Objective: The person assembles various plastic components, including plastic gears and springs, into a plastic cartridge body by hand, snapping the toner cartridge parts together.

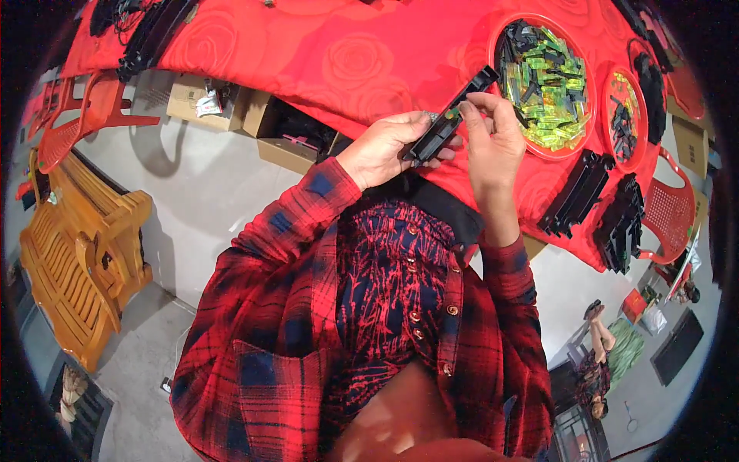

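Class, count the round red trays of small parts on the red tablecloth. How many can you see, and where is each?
2. The large round red tray lies beside the right hand; a smaller red tray lies to its right. Others may sit outside the view.

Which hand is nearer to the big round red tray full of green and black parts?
Right. The right hand is just beside the round red tray, pinching the long black plastic part. The left hand holds that part from farther away.
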